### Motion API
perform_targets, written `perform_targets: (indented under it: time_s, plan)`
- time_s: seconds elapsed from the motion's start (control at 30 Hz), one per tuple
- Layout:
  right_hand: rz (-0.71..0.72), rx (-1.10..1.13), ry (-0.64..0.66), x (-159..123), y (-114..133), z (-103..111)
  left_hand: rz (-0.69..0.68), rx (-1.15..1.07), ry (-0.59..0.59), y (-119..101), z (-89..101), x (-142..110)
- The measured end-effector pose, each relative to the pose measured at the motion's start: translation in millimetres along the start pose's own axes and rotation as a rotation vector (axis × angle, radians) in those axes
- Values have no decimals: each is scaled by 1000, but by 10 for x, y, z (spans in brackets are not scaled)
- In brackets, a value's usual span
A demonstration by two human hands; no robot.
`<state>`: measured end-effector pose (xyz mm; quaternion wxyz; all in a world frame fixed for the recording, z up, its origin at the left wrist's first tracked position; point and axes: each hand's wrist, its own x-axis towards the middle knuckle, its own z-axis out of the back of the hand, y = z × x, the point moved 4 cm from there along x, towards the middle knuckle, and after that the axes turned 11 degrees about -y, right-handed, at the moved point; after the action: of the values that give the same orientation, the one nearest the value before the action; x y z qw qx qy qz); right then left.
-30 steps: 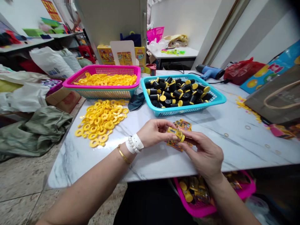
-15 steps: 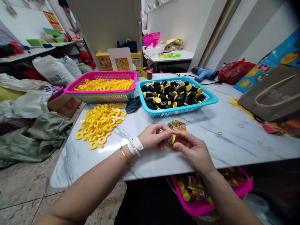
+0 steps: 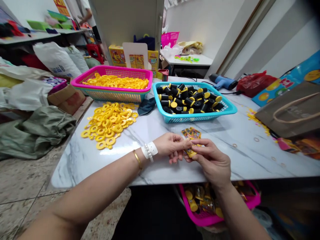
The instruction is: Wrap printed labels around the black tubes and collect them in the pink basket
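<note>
Over the near middle of the table, my left hand and my right hand meet, fingertips together. Both pinch a small yellow printed piece, shiny like a wrapper; fingers cover much of it, and I cannot tell whether something is inside. Just beyond the fingers lies a fanned stack of colourful printed pieces. Behind that stands a blue basket of black cylinders with yellow ends. Loose yellow ring-shaped plastic parts are heaped left of my left hand.
A pink basket of yellow rings, stacked on a teal one, stands back left. Below the table edge sits another pink basket with yellow-capped pieces. A heat gun, red bag and brown paper bag line the right side.
The yellow-ended piece between my hands has turned, and a flat yellow printed face now shows. My hands stay together. The view has shifted slightly, and the person at the back left has moved.
</note>
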<state>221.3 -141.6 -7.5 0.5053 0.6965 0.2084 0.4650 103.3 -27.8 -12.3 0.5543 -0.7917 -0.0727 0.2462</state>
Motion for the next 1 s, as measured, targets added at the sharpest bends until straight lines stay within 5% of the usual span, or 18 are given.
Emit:
perform_targets:
  time_s: [0.17,0.37,0.5,0.67,0.83,1.0]
  plan:
    - [6,17,-50,-49,22,-61,17,-114,24,8,-19,-4]
    - [-27,-75,-18,-438,155,47,152,149,190,93,-124,-63]
    - [-36,-407,72,-831,324,454,-19,367,-129,-31,-4,-30]
    - [199,-777,101,-1173,370,864,-241,551,-451,-220,182,-23]
    - [233,-914,153,-1430,-89,735,-526,1083,-615,-127,93,12]
    - [341,-955,220,-1506,-294,561,-531,1247,-575,-23,20,61]
